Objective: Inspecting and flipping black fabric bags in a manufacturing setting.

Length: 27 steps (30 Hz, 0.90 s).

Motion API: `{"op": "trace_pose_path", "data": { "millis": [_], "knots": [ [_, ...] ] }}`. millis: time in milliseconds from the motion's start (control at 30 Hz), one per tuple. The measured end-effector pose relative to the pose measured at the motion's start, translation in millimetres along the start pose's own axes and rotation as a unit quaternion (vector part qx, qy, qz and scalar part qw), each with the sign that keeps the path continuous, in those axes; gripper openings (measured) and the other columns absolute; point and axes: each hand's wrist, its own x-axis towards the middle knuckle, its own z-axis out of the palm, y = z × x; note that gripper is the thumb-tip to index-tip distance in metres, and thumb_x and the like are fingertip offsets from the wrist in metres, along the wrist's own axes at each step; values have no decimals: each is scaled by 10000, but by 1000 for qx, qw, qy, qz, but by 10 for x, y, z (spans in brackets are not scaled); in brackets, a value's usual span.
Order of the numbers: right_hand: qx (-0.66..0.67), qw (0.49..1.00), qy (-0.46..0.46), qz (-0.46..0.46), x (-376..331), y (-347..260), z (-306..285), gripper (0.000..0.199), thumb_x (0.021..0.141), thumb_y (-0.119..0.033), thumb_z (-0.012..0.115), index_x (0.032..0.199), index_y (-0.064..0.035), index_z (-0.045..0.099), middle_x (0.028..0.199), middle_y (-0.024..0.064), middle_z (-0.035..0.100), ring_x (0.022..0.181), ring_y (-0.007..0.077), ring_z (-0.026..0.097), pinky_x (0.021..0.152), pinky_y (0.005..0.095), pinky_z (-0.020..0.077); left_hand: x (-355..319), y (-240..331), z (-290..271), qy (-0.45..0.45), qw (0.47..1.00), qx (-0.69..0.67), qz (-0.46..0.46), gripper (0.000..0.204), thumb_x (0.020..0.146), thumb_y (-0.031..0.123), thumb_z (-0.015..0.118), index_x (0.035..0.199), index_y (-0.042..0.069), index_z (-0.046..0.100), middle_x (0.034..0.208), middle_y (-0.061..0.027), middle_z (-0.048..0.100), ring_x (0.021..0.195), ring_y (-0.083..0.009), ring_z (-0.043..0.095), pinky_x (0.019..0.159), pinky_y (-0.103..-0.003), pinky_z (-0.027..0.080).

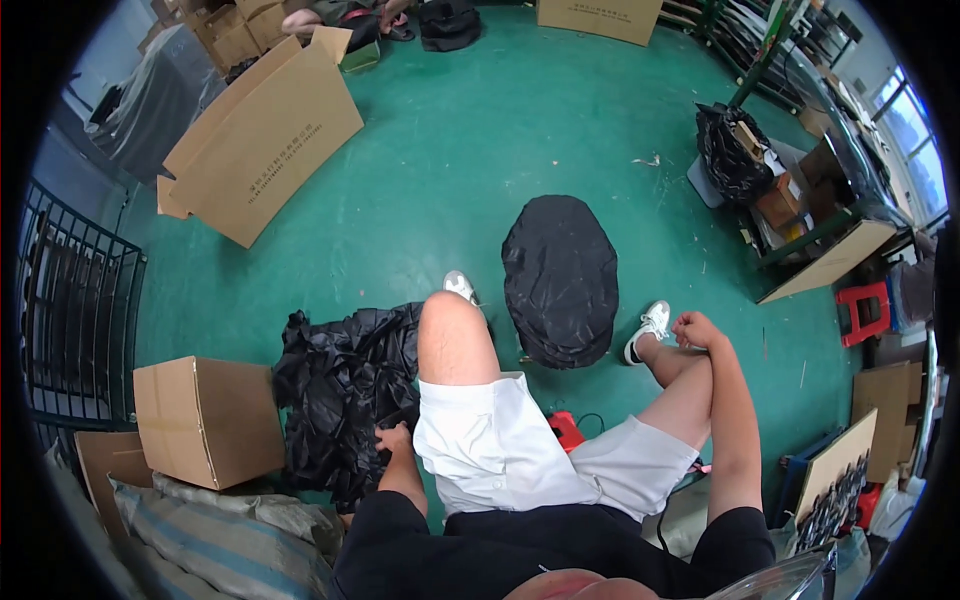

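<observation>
My left hand (395, 437) is down at my left side, its fingers closed on the edge of a crumpled pile of shiny black fabric (345, 375). The fabric lies in loose folds on the floor beside my left leg. My right hand (695, 328) hangs past my right knee, forearm against the leg, with the fingers curled in and nothing seen in them. Between my feet and a little ahead sits a rounded, oval bundle covered in black fabric (560, 280); neither hand touches it.
A closed cardboard box (205, 420) stands left of the fabric, above striped woven sacks (230, 530). A large open carton (270, 140) lies farther off. Shelving with a black bag (735, 160) and a red stool (863, 313) line the right. A red object (566, 430) is under me.
</observation>
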Motion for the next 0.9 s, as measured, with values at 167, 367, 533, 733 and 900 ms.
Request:
{"op": "trace_pose_path", "data": {
  "millis": [167,367,533,733,900],
  "knots": [
    [18,999,20,37,-48,-28,5,90,834,-93,631,886,-20,645,737,78,655,642,171,632,573,322,524,184,220,-266,53,990,-54,-123,766,700,216,821,1281,-76,417,1265,-279,544,1176,-409,559,999,-449,486],
    [-24,1000,11,-2,19,-68,27,98,829,-114,659,848,-18,647,708,82,656,590,173,622,538,325,500,287,110,-491,-84,988,-90,-93,537,761,177,811,1170,-34,533,1133,-187,615,968,-287,622,800,-358,557],
    [-5,1000,2,12,25,-77,37,88,814,-79,637,846,2,646,711,87,656,588,177,631,536,320,503,146,89,-383,-22,955,-246,-166,313,788,150,818,929,-52,626,759,-141,661,477,-227,570,437,-346,466],
    [-15,1000,2,3,61,-196,48,111,814,-60,618,884,23,637,713,96,654,591,182,636,551,323,519,-63,224,-627,19,997,-74,-18,314,820,195,786,894,-68,632,709,-153,681,526,-227,645,459,-350,478],
    [-12,1000,13,-23,30,-340,91,112,828,-60,606,890,29,633,708,87,658,603,174,634,561,317,516,-258,403,-893,-30,980,122,152,396,894,324,666,1084,-23,649,971,-225,697,838,-337,703,782,-435,536]
  ]
}}
